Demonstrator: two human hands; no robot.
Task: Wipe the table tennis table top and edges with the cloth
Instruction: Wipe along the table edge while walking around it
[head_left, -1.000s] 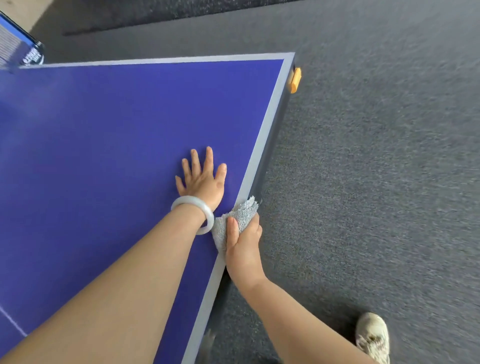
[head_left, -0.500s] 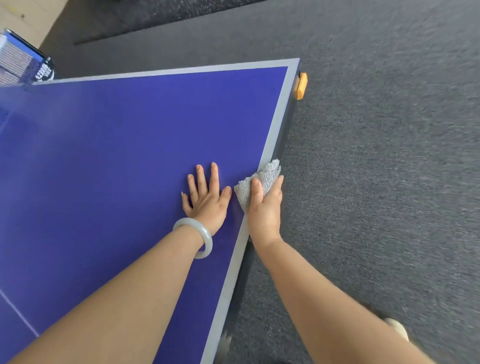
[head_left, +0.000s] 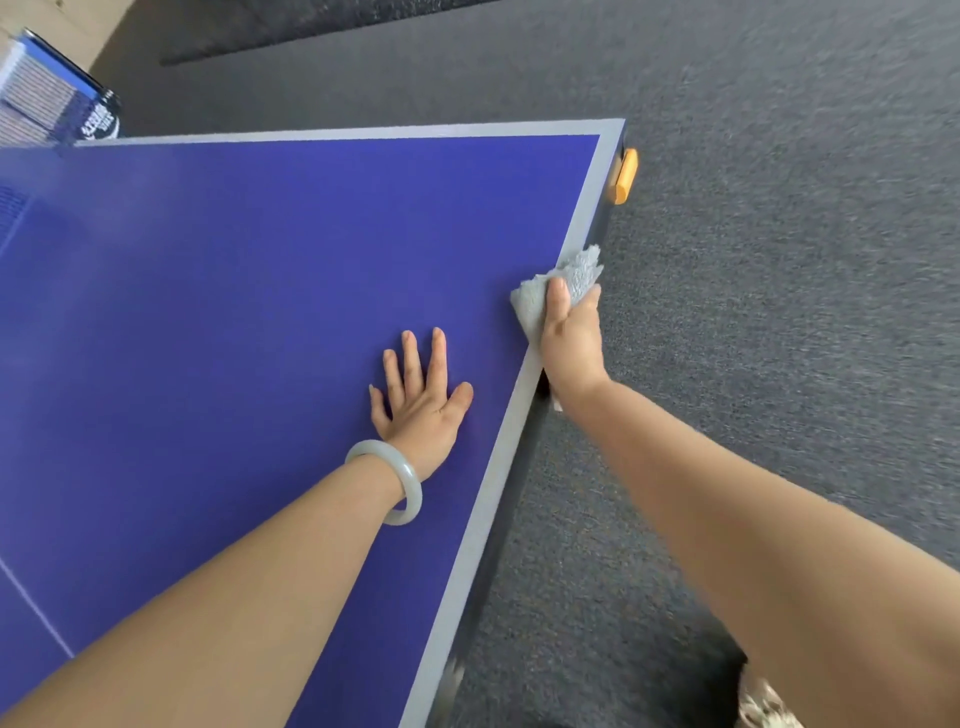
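Nearest, well back from the orange corner guard (head_left: 623, 174): left hand (head_left: 421, 400) spread flat on the blue top of the table (head_left: 234, 312), fingers straight, holding nothing, bracing. Closer to the guard: right hand (head_left: 571, 338) hooked over the grey border, thumb on top, fingers out of sight down the side, pinching the cloth (head_left: 574, 273) against the rim. Cloth bunched, straddling top and side face, near the guard but not touching it.

To do this stroke well: press the fold onto both faces at once, slide evenly toward the guard, lean on the flat palm for balance, ease round the guard without snagging the pile. Beyond the guard, far along the end edge: net post (head_left: 98, 117).
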